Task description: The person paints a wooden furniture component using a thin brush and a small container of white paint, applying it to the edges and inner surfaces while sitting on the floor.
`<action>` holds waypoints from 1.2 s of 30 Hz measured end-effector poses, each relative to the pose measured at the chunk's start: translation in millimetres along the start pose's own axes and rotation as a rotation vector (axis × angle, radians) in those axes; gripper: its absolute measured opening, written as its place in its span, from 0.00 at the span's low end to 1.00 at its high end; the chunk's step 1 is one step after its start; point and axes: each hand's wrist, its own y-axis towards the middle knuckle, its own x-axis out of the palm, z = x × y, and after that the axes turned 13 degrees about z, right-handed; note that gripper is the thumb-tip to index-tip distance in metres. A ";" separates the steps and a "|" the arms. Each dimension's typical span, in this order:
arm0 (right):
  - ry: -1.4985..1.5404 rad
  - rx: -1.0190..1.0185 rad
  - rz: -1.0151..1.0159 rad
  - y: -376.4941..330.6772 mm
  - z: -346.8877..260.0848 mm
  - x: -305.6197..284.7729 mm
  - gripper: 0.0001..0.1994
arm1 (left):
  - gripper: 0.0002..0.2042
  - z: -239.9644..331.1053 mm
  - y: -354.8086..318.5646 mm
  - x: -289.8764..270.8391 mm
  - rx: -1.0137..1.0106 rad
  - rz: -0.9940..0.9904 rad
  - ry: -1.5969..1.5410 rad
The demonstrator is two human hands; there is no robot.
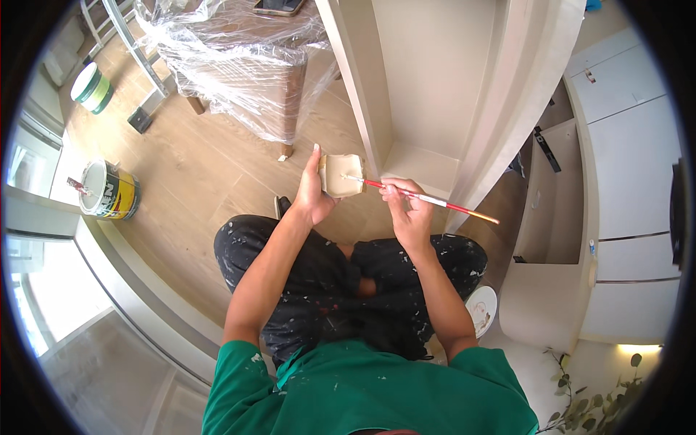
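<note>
My left hand [313,190] is closed round a small square tub [342,190] of cream paint, with the thumb along its left side. Between the fingers of my right hand [410,216] is a thin paintbrush [436,201] with a red and white handle. Its bristle tip rests in or just over the paint inside the tub; I cannot tell which. Just beyond both hands rises a beige cabinet frame [362,94] with a recessed panel [435,65].
Paint buckets [125,192] [93,88] stand on the wood floor [188,163] at left, near a ladder [134,51]. Plastic-wrapped furniture [239,80] is at the back. A white round lid or tub [481,308] lies by my right knee. White cabinets [631,145] and a plant [587,402] are at right.
</note>
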 end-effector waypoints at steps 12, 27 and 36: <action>-0.029 -0.063 -0.021 -5.5 -6.2 -28.2 0.08 | 0.40 6.9 -13.2 0.3 -0.014 0.053 0.015; -0.323 -0.075 0.010 -10.7 46.8 -42.3 0.07 | 0.35 12.7 4.4 -23.5 0.183 0.203 -0.191; -0.469 -0.056 -0.002 48.9 119.2 -33.5 0.08 | 0.34 6.4 15.2 -28.1 0.184 0.265 -0.171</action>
